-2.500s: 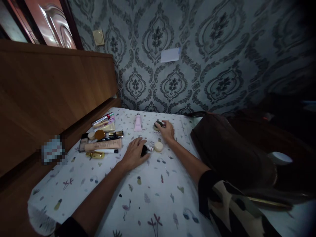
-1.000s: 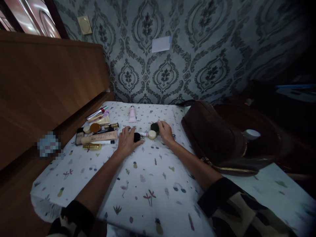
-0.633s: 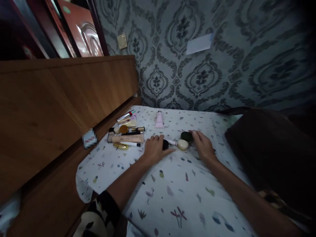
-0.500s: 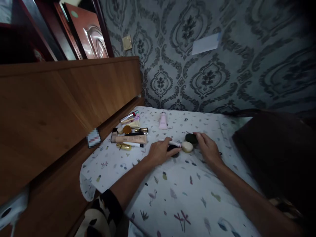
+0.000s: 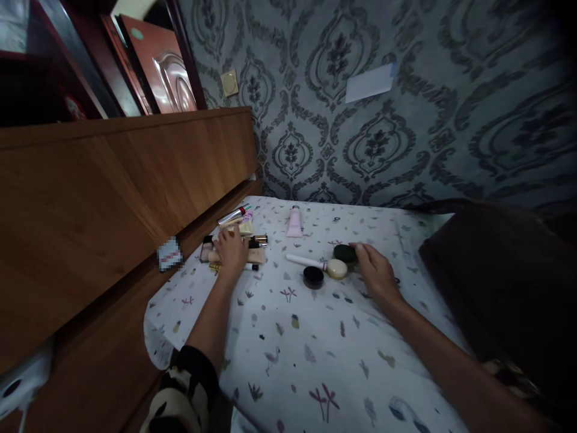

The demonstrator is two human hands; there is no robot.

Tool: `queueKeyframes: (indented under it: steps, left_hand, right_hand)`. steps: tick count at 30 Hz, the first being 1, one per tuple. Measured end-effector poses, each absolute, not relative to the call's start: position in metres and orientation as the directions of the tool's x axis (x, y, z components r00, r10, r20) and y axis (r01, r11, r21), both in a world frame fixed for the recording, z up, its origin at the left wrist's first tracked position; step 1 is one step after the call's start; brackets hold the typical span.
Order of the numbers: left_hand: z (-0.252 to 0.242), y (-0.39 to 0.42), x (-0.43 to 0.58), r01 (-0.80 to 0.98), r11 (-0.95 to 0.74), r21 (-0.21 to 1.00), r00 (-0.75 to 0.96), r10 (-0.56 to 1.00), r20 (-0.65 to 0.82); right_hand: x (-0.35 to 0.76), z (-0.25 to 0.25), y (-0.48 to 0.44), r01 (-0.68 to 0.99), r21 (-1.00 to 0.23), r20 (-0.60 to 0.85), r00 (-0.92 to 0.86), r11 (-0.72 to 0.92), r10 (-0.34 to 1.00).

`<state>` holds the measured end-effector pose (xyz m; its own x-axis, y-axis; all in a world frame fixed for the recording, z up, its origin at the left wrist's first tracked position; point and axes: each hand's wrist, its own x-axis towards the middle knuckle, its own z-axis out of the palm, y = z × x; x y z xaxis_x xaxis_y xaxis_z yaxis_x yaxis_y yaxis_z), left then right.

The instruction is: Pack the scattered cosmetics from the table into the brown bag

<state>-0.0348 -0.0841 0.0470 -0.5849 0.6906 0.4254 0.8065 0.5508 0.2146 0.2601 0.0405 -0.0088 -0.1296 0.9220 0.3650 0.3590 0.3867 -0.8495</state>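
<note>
My left hand (image 5: 231,249) is over the group of cosmetics at the left, its fingers curled down among them. What it grips, if anything, is hidden. Around it lie a beige squeeze tube (image 5: 256,255), a black-and-gold lipstick tube (image 5: 258,240), a white pen-like stick (image 5: 250,266) and a silver tube (image 5: 231,216). On the right, my right hand (image 5: 376,270) pinches the edge of a dark green round case (image 5: 345,253), which rests on the cloth. Beside that case are a round cream-coloured piece (image 5: 336,269), a white stick (image 5: 304,261) and a round black case (image 5: 313,276).
A pink tube (image 5: 294,222) stands farther back on the printed white cloth (image 5: 311,337). A wooden panel (image 5: 135,174) borders the left side. A dark brown bag (image 5: 491,276) is at the right. Patterned wallpaper (image 5: 293,150) covers the wall behind.
My left hand has let go of the round black case and moved left to the cosmetics group. My right hand stays at the dark green case.
</note>
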Motion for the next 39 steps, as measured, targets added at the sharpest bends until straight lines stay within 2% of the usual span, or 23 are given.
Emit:
queueKeyframes:
  steps: [5,12,18,21,26,31,34,39]
  left_hand:
    - [0.040,-0.088,-0.053,0.813,0.533,0.233,-0.581,0.728,0.363]
    - [0.041,-0.078,-0.047,0.929,0.253,0.269,-0.340,0.869,0.360]
    - [0.037,-0.075,-0.038,0.945,0.049,0.325,-0.173,0.915,0.364]
    - [0.034,-0.074,-0.031,0.939,0.107,0.326,-0.214,0.926,0.312]
    - [0.043,-0.084,-0.038,0.900,0.370,0.229,-0.390,0.920,0.049]
    - [0.057,-0.097,-0.058,0.900,0.381,0.213,-0.374,0.924,-0.074]
    - [0.059,-0.098,-0.055,0.914,0.348,0.208,-0.341,0.937,-0.071]
    - [0.057,-0.094,-0.034,0.926,0.331,0.184,-0.346,0.936,0.061]
  right_hand:
    - [0.259,-0.011,0.042,0.350,-0.851,0.377,-0.115,0.393,0.919]
    - [0.259,-0.015,0.045,0.351,-0.842,0.398,-0.111,0.411,0.911]
    - [0.262,-0.014,0.046,0.362,-0.835,0.391,-0.143,0.416,0.909]
    - [0.262,-0.014,0.045,0.353,-0.841,0.387,-0.137,0.410,0.912]
    - [0.260,-0.013,0.044,0.330,-0.851,0.388,-0.125,0.408,0.913]
    - [0.261,-0.014,0.044,0.342,-0.855,0.364,-0.136,0.388,0.921]
    - [0.260,-0.015,0.045,0.340,-0.856,0.370,-0.124,0.390,0.921]
    - [0.260,-0.015,0.046,0.363,-0.841,0.379,-0.134,0.401,0.916]
